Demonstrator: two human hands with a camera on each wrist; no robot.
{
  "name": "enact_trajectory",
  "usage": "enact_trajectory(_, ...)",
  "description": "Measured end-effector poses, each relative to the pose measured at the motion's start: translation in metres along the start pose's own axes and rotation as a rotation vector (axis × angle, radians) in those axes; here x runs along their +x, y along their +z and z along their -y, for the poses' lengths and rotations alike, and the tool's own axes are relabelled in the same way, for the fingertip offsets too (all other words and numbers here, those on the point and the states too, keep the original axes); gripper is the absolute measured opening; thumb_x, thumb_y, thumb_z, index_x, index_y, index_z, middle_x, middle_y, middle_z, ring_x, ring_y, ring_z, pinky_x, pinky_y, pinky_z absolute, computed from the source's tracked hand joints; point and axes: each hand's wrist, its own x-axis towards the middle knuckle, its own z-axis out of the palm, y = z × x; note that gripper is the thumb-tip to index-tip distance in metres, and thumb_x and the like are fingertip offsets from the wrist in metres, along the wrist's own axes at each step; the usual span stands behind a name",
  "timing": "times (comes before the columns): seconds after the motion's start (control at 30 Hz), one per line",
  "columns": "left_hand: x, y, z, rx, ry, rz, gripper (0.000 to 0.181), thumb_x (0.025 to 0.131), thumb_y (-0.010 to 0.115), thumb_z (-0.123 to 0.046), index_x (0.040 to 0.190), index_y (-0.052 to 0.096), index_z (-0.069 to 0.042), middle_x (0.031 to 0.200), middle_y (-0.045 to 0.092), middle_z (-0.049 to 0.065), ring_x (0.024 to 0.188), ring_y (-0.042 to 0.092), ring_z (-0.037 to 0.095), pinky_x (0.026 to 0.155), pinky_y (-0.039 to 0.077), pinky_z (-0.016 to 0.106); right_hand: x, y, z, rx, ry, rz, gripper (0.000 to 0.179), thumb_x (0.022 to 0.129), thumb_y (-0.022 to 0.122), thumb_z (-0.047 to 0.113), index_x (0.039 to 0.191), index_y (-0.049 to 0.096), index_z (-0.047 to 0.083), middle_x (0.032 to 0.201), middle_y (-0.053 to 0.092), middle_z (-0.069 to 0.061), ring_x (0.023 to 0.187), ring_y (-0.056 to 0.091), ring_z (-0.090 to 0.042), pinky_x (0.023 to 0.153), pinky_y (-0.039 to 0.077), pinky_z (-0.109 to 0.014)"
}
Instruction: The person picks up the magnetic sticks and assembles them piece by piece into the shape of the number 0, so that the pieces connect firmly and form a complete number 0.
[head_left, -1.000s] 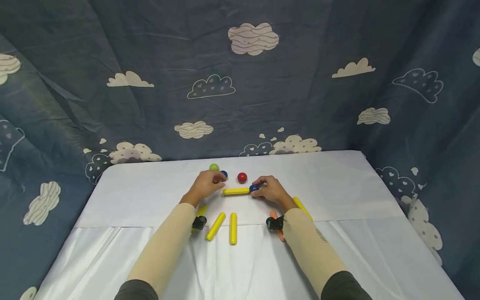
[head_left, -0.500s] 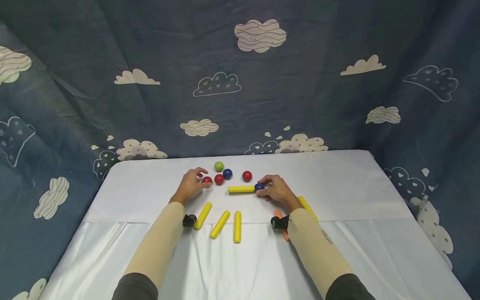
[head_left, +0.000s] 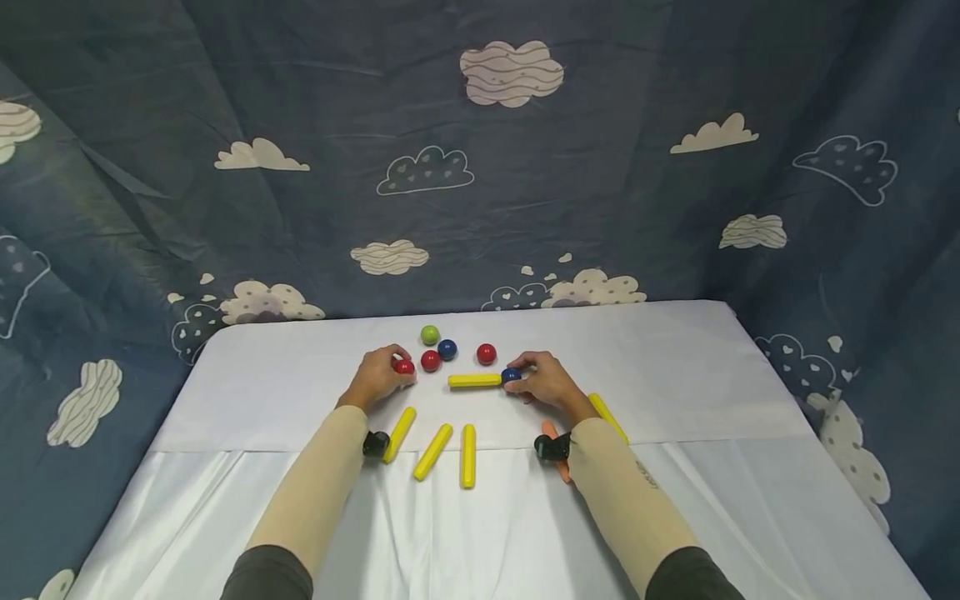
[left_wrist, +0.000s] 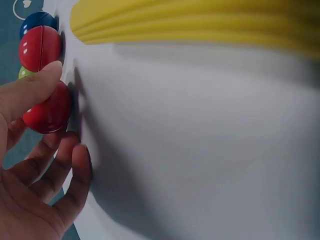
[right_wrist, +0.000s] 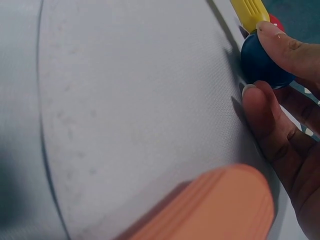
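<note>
In the head view my left hand holds a red ball between thumb and fingers at the left of the group. The left wrist view shows the thumb on top of this red ball, its other fingers spread below. My right hand pinches a blue ball, which touches the right end of a yellow stick lying crosswise. From the right wrist, thumb and finger are on the blue ball, against the yellow stick's end.
Beyond the hands lie a green ball, a blue ball and red balls. Nearer are yellow sticks, another yellow stick at right, and an orange stick partly under the right wrist.
My left hand has moved left, away from the blue and green balls, and its fingers have closed on the outer red ball. My right hand stays at the blue ball; the head view shifts slightly.
</note>
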Motion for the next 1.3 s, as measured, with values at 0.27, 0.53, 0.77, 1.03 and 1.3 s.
enact_trajectory(0.27, -0.008, -0.006, 0.006, -0.010, 0.044, -0.006, 0.042, 0.084, 0.074, -0.013, 0.122, 0.057, -0.009, 0.113, 0.059, 0.014, 0.104, 0.053, 0.028, 0.096, 0.047, 0.043, 0.000, 0.000, 0.001, 0.010, 0.016, 0.001, 0.039, 0.080, 0.078, 0.008, 0.116, 0.064, 0.006, 0.111, 0.060, -0.014, 0.063, 0.056, -0.018, 0.058, 0.052, -0.024)
enact_trajectory(0.53, -0.021, -0.014, 0.001, -0.018, 0.103, 0.071, 0.041, 0.078, 0.079, -0.008, 0.116, 0.063, -0.011, 0.115, 0.060, 0.010, 0.098, 0.053, 0.024, 0.087, 0.050, 0.037, 0.000, -0.001, 0.002, 0.005, 0.034, -0.012, 0.040, 0.080, 0.078, 0.008, 0.117, 0.064, 0.006, 0.111, 0.060, -0.015, 0.065, 0.057, -0.019, 0.059, 0.053, -0.024)
enact_trajectory(0.77, -0.025, -0.005, -0.001, 0.011, 0.111, 0.122, 0.044, 0.079, 0.078, -0.011, 0.121, 0.066, -0.012, 0.114, 0.060, 0.010, 0.097, 0.055, 0.023, 0.089, 0.050, 0.036, 0.001, 0.002, 0.001, 0.017, 0.027, -0.013, 0.041, 0.079, 0.079, 0.008, 0.117, 0.064, 0.006, 0.111, 0.060, -0.014, 0.065, 0.057, -0.019, 0.059, 0.053, -0.024)
enact_trajectory(1.03, -0.025, 0.003, -0.007, 0.039, 0.141, 0.099, 0.044, 0.078, 0.080, -0.016, 0.118, 0.063, -0.010, 0.112, 0.061, 0.007, 0.095, 0.055, 0.021, 0.088, 0.050, 0.035, 0.001, 0.003, 0.001, 0.024, 0.034, -0.016, 0.040, 0.079, 0.079, 0.008, 0.117, 0.064, 0.007, 0.110, 0.060, -0.015, 0.064, 0.056, -0.019, 0.059, 0.053, -0.024)
enact_trajectory(1.3, -0.026, 0.010, -0.016, 0.011, 0.152, 0.095, 0.039, 0.077, 0.082, -0.017, 0.111, 0.064, -0.011, 0.108, 0.062, 0.005, 0.088, 0.056, 0.019, 0.078, 0.052, 0.028, 0.002, 0.003, 0.001, 0.023, 0.034, -0.010, 0.040, 0.079, 0.079, 0.009, 0.116, 0.064, 0.007, 0.110, 0.060, -0.015, 0.063, 0.057, -0.019, 0.059, 0.053, -0.024)
